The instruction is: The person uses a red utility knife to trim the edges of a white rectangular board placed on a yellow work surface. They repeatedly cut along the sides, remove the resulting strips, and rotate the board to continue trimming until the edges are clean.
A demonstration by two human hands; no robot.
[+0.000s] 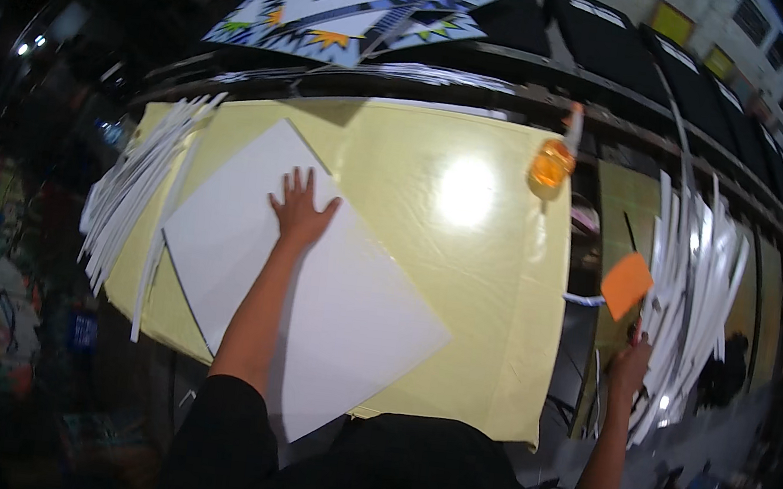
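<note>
A large white rectangular sheet (356, 308) lies aslant across the left and middle of a table covered in yellow plastic (495, 351). My left hand (303, 208) rests flat on its upper part, fingers spread. Off the table's right side, my right hand (629, 365) is closed beside a bundle of long white strips (693, 276). Something small and red shows at its fingertips, too little visible to name. Just beyond those fingers is a flat orange square piece (627, 285); whether it joins what I hold, I cannot tell.
More narrow white strips (145, 185) are heaped along the table's left edge. An orange transparent bottle (551, 166) stands at the far right corner. Beyond the far edge lie colourful printed boards (340, 5) and a row of black panels (604, 38).
</note>
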